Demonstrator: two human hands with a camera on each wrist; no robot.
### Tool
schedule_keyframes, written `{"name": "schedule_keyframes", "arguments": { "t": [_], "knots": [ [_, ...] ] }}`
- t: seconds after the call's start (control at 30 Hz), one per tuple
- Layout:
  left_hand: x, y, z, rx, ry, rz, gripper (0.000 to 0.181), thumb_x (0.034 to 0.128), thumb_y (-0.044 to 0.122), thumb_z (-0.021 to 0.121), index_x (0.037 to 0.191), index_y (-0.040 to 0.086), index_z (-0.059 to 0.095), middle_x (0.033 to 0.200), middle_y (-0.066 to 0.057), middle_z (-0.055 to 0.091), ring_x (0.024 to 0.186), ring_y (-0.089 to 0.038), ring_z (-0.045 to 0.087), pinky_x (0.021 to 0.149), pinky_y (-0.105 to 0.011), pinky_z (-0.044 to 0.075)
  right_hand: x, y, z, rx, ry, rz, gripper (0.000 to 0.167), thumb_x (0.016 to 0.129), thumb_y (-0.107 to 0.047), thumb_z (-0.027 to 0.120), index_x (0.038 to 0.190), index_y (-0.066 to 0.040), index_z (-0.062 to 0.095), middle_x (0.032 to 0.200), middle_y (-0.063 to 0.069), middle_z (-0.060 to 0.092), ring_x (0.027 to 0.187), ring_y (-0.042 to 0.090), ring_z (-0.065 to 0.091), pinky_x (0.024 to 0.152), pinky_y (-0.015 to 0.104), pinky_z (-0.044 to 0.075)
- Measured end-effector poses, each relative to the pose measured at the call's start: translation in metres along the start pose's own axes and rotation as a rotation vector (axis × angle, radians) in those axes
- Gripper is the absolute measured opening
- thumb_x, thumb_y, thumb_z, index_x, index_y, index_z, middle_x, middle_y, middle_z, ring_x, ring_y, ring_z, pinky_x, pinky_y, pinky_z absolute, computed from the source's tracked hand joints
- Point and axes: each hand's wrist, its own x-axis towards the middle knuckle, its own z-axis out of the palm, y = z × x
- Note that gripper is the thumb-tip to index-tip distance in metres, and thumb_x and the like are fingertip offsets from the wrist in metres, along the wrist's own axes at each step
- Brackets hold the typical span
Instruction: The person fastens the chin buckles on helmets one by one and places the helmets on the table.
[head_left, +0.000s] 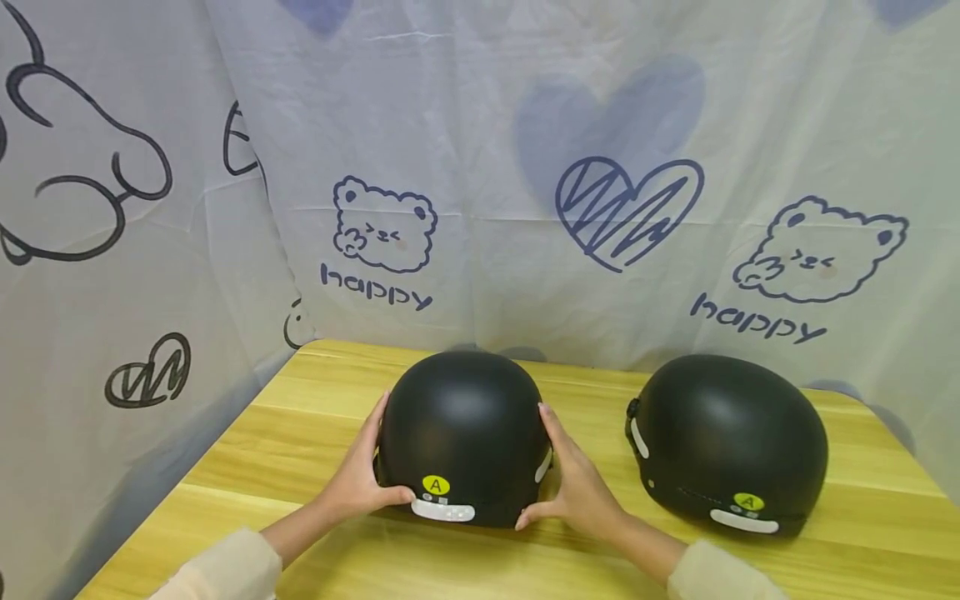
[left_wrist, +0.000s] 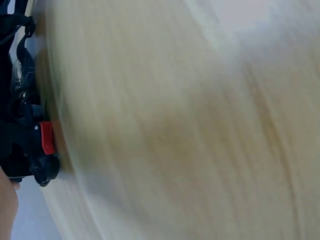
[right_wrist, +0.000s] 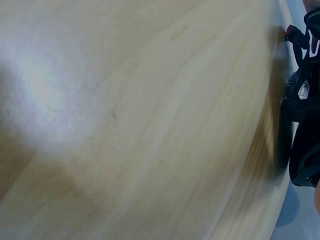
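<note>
A matte black helmet (head_left: 465, 425) with a yellow "A" sticker and a white strip is held between both hands in the head view. My left hand (head_left: 360, 475) grips its left side, thumb by the white strip. On its right side my right hand (head_left: 581, 487) grips, thumb near the lower edge. Black straps and a red buckle piece (left_wrist: 47, 137) show at the helmet's underside in the left wrist view, beside a sliver of the left hand (left_wrist: 7, 207). In the right wrist view, dark straps (right_wrist: 300, 90) hang at the right edge.
A second black helmet (head_left: 731, 442), also with a yellow "A" sticker, sits to the right on the wooden table (head_left: 247, 450). Behind the table hangs a pale cloth (head_left: 495, 275) printed with hearts, bears and "happy". Another printed cloth (head_left: 180, 275) hangs at the left.
</note>
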Motion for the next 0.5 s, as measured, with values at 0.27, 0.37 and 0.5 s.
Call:
{"name": "schedule_keyframes", "arguments": {
  "t": [0.27, 0.37, 0.5],
  "knots": [
    [-0.005, -0.0044, 0.0043, 0.021, 0.013, 0.007, 0.129, 0.0574, 0.077, 0.061, 0.15, 0.006, 0.005, 0.152, -0.024, 0.017, 0.131, -0.05, 0.027, 0.097, -0.07, 0.026, -0.0036, 0.0046, 0.0038, -0.05, 0.008, -0.046, 0.137, 0.04, -0.044, 0.084, 0.149, -0.004, 0.011, 0.149, 0.024, 0.027, 0.13, 0.038, 0.04, 0.096, 0.047, 0.043],
    [-0.0067, -0.0047, 0.0047, 0.019, 0.01, -0.005, 0.129, 0.057, 0.077, 0.062, 0.15, 0.007, 0.006, 0.151, -0.024, 0.019, 0.13, -0.049, 0.029, 0.097, -0.069, 0.028, -0.0047, 0.0051, 0.0046, -0.054, 0.008, -0.053, 0.137, 0.04, -0.045, 0.084, 0.148, -0.002, 0.012, 0.149, 0.025, 0.027, 0.13, 0.038, 0.04, 0.096, 0.047, 0.043],
    [-0.01, -0.0033, 0.0047, 0.008, -0.005, -0.042, 0.129, 0.0575, 0.074, 0.067, 0.15, 0.01, 0.004, 0.151, -0.025, 0.019, 0.131, -0.048, 0.029, 0.096, -0.069, 0.03, -0.006, 0.0063, 0.0059, -0.063, 0.015, -0.067, 0.136, 0.04, -0.048, 0.082, 0.148, -0.002, 0.013, 0.149, 0.024, 0.027, 0.129, 0.039, 0.04, 0.096, 0.047, 0.044]
  ]
}}
